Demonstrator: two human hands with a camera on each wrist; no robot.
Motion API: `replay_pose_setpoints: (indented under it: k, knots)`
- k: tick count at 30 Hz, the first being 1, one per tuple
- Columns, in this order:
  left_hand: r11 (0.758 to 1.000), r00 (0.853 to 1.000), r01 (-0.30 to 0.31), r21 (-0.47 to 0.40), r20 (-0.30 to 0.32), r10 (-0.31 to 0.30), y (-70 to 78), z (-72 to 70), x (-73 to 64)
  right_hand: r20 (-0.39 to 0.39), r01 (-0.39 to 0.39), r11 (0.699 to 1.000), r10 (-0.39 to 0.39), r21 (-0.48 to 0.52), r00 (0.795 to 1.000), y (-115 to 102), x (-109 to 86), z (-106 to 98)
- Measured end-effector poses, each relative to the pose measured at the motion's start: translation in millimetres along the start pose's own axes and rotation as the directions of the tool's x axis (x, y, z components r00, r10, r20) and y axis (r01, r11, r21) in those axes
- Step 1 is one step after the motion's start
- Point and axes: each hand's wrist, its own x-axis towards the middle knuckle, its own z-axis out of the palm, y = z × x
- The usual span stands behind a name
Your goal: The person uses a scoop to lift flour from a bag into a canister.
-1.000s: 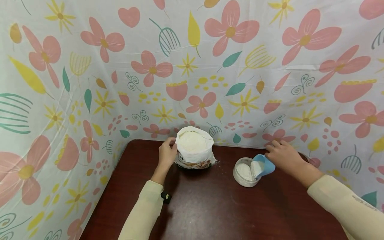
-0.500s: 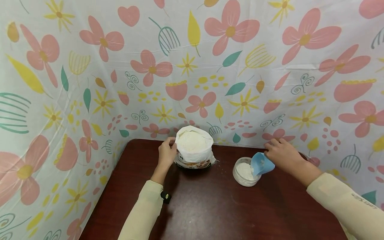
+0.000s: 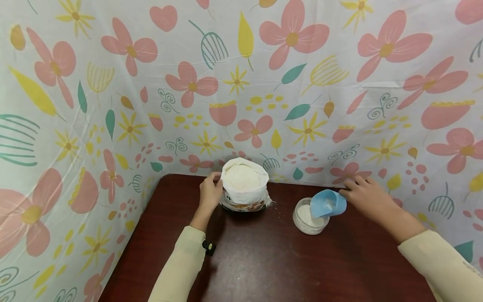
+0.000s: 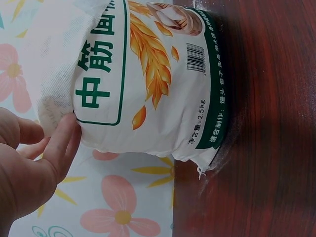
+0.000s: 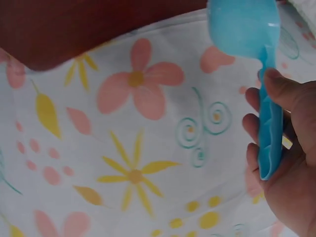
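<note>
A white flour bag (image 3: 245,195) stands with its top folded down, filled with pale flour (image 3: 241,177). My left hand (image 3: 211,193) holds its left rim; the left wrist view shows the thumb and fingers (image 4: 64,143) at the fold of the bag's printed side. My right hand (image 3: 367,199) grips the ridged handle (image 5: 270,131) of a light-blue scoop (image 3: 327,204). The scoop is tilted over the right side of a round clear bowl (image 3: 299,224) holding white flour (image 3: 309,216). A little flour clings inside the scoop.
The dark red-brown table (image 3: 260,260) bears both bag and bowl. Specks of flour lie right of the bag. Behind and to the left hangs a floral cloth (image 3: 234,54), close to the table's back edge. My left wrist wears a black strap (image 3: 209,247).
Flour heaped in the scoop has slid into the bowl. The scoop has turned over the bowl, and my right hand has moved slightly right. My left hand stays at the bag.
</note>
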Motion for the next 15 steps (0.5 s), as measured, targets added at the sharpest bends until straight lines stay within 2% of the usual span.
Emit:
replay_pose_setpoints:
  k: [6, 11, 15]
  knots:
    - [1.000, 1.000, -0.006, 0.004, -0.003, 0.006, -0.2, -0.1, 0.1, -0.120, -0.057, 0.993, 0.069, 0.103, 0.990, -1, -25.0, 14]
    - [1.000, 1.000, -0.014, 0.009, -0.003, 0.014, -1.2, -0.1, 0.9, -0.131, -0.139, 0.971, 0.166, 0.193, 0.977, -9, -41.5, 23]
    - [1.000, 1.000, -0.008, 0.004, 0.001, 0.008, -2.1, 0.2, 0.7, -0.159, -0.192, 0.955, 0.230, 0.226, 0.960, -16, -51.8, 33]
